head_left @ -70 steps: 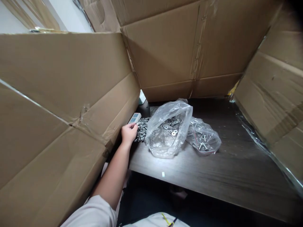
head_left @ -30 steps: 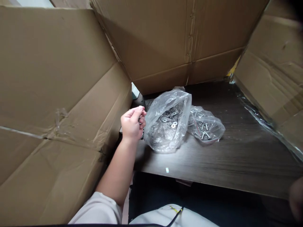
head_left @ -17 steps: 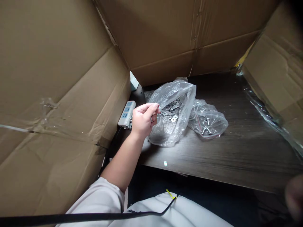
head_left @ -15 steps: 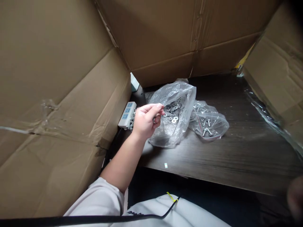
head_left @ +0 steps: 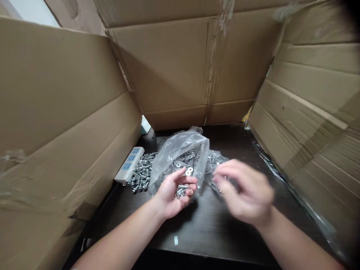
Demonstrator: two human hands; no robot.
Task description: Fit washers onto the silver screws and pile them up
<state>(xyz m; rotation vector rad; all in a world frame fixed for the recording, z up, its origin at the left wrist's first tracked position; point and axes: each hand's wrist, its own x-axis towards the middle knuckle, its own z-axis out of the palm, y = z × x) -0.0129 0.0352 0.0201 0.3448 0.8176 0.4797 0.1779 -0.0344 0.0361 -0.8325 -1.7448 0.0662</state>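
Head view: at lower centre of the frame, your left hand (head_left: 172, 200) lies palm up, fingers loosely curled, thumb apart, cradling bolts (head_left: 182, 191). Behind it, an open plastic bag (head_left: 171, 152) contains washers (head_left: 189, 171). Right of centre, your right hand (head_left: 249, 195), blurred, partly covers a smaller bag (head_left: 213, 159); whether its fingers pinch anything cannot be told. Left of centre, a bolt heap (head_left: 143, 172) adjoins a power strip (head_left: 129, 164).

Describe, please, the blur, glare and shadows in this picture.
In the head view, the right hand is smeared by blur, the left hand clearer; in the same view, highlights glint on the plastic bag, and a slanting shadow crosses the back cardboard wall.
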